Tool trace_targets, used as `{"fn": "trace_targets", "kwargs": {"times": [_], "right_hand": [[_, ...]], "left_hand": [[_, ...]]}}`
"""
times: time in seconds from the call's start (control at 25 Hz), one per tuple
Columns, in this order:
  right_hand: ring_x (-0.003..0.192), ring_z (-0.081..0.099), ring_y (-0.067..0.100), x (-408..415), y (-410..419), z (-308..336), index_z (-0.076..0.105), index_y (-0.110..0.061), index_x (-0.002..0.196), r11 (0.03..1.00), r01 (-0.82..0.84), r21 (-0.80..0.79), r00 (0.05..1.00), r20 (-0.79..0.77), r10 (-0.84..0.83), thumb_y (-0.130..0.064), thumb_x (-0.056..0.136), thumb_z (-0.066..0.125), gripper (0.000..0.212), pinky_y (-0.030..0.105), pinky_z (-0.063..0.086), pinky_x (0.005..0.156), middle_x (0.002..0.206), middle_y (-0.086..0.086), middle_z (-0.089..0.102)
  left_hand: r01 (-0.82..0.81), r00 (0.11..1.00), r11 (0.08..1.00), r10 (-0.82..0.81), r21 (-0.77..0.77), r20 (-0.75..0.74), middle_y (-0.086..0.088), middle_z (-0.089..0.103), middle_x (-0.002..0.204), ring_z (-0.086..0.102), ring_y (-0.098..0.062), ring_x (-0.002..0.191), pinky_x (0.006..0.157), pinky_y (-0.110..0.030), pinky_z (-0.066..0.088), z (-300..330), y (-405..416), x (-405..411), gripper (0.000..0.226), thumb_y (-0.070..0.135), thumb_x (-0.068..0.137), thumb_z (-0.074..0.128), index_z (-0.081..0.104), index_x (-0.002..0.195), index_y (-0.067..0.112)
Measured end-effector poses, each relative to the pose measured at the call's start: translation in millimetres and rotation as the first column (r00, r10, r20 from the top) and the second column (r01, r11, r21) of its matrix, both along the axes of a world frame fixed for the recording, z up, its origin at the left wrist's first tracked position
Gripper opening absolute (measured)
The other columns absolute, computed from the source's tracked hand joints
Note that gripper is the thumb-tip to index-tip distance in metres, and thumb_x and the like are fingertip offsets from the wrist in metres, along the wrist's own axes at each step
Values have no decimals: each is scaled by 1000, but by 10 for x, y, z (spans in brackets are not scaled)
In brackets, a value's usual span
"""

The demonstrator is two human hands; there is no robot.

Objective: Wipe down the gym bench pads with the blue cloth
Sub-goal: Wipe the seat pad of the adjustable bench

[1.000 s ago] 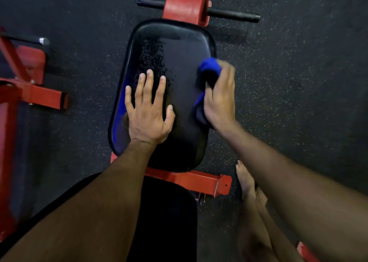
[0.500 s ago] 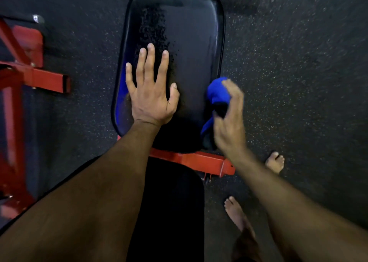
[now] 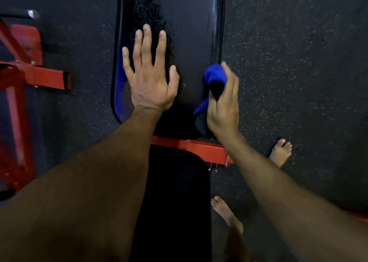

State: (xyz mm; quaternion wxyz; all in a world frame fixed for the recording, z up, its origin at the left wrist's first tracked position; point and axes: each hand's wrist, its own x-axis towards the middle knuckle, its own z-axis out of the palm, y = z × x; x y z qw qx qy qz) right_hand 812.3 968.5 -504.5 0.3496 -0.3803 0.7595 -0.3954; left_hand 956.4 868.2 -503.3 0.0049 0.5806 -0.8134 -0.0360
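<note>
A black padded bench seat fills the upper middle, with a second black pad below it past a red crossbar. My left hand lies flat on the upper pad, fingers spread and straight. My right hand grips a bunched blue cloth against the pad's right edge, near its lower right corner. Part of the cloth hangs dark below my fingers.
A red steel frame of another machine stands at the left. Dark speckled rubber flooring spreads to the right. My bare feet stand on the floor beside the bench's right side.
My right hand has drawn the cloth down the pad's right edge toward the lower corner. The view has shifted forward, so the pad sits higher. My left hand stays flat on the pad.
</note>
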Motion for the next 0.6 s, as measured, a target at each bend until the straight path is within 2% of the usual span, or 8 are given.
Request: {"fn": "trace_targets", "kwargs": {"times": [0.12, 0.2, 0.32, 0.44, 0.52, 0.6], "right_hand": [[131, 46, 24, -221, -473, -70, 37, -1, 145, 999, -1, -53, 994, -106, -5, -4, 89, 50, 58, 37, 38, 112, 138, 14, 45], [132, 45, 25, -227, -513, -50, 37, -1, 146, 998, -26, -58, 990, -143, 18, -1, 85, 50, 62, 34, 36, 114, 141, 15, 44], [136, 35, 31, -110, 30, 41, 34, -7, 150, 978, -201, 57, 964, -167, 207, -1, 72, 42, 79, 25, 21, 117, 154, 16, 28], [141, 27, 33, -137, 596, 120, 26, -14, 153, 878, -441, 186, 877, -118, 466, -8, 68, 32, 85, 32, 26, 115, 160, 15, 16], [143, 27, 30, -326, 610, 215, 28, -18, 151, 826, -522, 215, 833, -78, 547, -4, 68, 36, 85, 35, 31, 116, 159, 11, 19], [140, 33, 31, -583, 316, 387, 36, -14, 149, 836, -526, 158, 828, -130, 546, -2, 64, 36, 85, 33, 28, 118, 155, 12, 27]], "left_hand": [[-2, 1000, 1000, 2, 7, 11, -14, 19, 169, 15, -30, 156, 123, -61, 10, 8, -1, -2, 74, 43, 94, 43, 25, 162, 18], [-7, 1000, 1000, 7, 19, 13, -13, 18, 169, 14, -29, 157, 124, -60, 9, 12, -5, -3, 75, 43, 93, 42, 25, 162, 19], [-10, 1000, 1000, 10, 22, 5, -14, 19, 169, 15, -30, 156, 123, -61, 10, 16, -3, -6, 74, 43, 93, 43, 27, 161, 19], [-9, 1000, 1000, 9, 1, 4, -14, 21, 168, 18, -30, 156, 123, -62, 12, 19, -17, -7, 74, 42, 92, 44, 29, 160, 18], [-9, 1000, 1000, 9, -6, -6, -14, 22, 168, 19, -30, 156, 123, -62, 12, 8, -18, 6, 74, 42, 92, 46, 29, 160, 18], [-1, 1000, 1000, 1, -13, -15, -14, 23, 168, 20, -30, 155, 122, -62, 13, 8, -22, 9, 74, 42, 92, 46, 30, 160, 19]]}}
